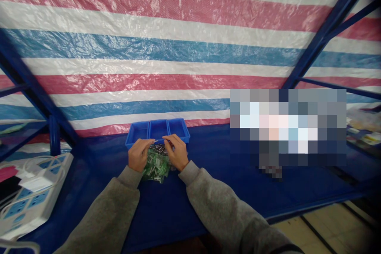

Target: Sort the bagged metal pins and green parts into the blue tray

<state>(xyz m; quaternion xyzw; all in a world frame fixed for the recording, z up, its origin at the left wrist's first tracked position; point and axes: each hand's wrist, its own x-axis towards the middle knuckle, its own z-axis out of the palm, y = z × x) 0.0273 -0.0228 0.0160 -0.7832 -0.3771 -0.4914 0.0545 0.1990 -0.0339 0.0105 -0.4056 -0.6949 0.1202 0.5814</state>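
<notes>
My left hand (138, 154) is closed in a pinch on a small thin light piece (156, 141), too small to name. Facing it, my right hand (177, 151) pinches with thumb and forefinger near the other end of that piece; whatever its fingertips hold is too small to make out. Below and between the hands lies a pile of green pieces (156, 166), like small circuit boards or packets. Dark and shiny metal bits (160, 149) lie at the pile's far side. Just beyond my fingers stand blue bins (158, 120) in a row of three compartments.
The blue table (220, 190) carries all this. At left lies a white power strip (38, 202) with cables and a white adapter (37, 178). Blurred-out items (285, 127) sit at right. Blue metal posts (53, 135) and a striped tarp (178, 47) bound the back.
</notes>
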